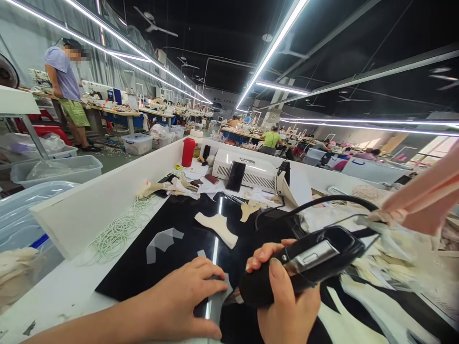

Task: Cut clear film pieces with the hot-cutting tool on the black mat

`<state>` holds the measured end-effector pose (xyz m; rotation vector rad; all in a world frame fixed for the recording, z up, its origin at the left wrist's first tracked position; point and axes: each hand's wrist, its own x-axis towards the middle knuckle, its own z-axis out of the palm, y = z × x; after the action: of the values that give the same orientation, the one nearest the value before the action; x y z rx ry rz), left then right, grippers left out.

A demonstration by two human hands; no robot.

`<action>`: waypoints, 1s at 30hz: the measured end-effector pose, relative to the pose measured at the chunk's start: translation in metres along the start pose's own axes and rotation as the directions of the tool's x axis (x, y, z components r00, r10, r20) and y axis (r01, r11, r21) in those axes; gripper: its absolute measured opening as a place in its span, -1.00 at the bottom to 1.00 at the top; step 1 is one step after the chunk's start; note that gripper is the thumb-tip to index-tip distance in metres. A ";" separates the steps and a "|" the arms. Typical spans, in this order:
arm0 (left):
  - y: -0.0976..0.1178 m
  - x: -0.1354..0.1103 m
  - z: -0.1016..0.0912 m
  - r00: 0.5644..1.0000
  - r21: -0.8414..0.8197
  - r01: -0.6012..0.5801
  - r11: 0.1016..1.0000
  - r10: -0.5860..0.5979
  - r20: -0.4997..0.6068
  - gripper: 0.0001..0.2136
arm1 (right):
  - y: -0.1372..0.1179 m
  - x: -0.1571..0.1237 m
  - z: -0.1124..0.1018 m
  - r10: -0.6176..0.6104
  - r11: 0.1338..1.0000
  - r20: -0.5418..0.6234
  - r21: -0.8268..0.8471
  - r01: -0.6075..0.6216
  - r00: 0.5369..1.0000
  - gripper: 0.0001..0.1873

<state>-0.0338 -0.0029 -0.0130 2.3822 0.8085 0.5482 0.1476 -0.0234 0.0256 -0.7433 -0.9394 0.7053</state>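
Observation:
My right hand [287, 306] is wrapped round the black padded handle of a black hand-held tool [308, 260] with a silver plate and a black cable [322, 200] looping off behind it. My left hand [179, 306] lies flat, fingers stretched out, pressing a small grey piece [217, 298] onto the glossy black mat [179, 248]. The tool's tip sits just right of that piece. A cream fabric piece [217, 228] and a clear cut piece [163, 242] lie further up the mat.
A white wall [107, 200] borders the bench on the left, with coiled white cord [118, 231] beside it. A white machine [247, 173], a red bottle [188, 153] and a phone [235, 176] stand at the back. Cream pieces pile at right [394, 258]. A person stands far left [68, 91].

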 end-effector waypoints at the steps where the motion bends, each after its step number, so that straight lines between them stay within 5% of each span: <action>1: 0.000 0.000 0.000 1.000 0.000 -0.002 1.000 0.002 -0.002 -0.43 | 0.000 -0.002 0.000 0.004 1.000 0.015 0.004 -0.004 1.000 -0.69; 30: -0.001 0.002 -0.001 1.000 0.055 -0.017 0.998 0.015 0.024 -0.35 | -0.018 -0.031 0.009 0.063 0.996 -0.002 0.071 -0.063 0.998 -0.66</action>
<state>-0.0335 -0.0006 -0.0127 2.4426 0.8047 0.5095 0.1308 -0.0554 0.0296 -0.7140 -0.8859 0.7881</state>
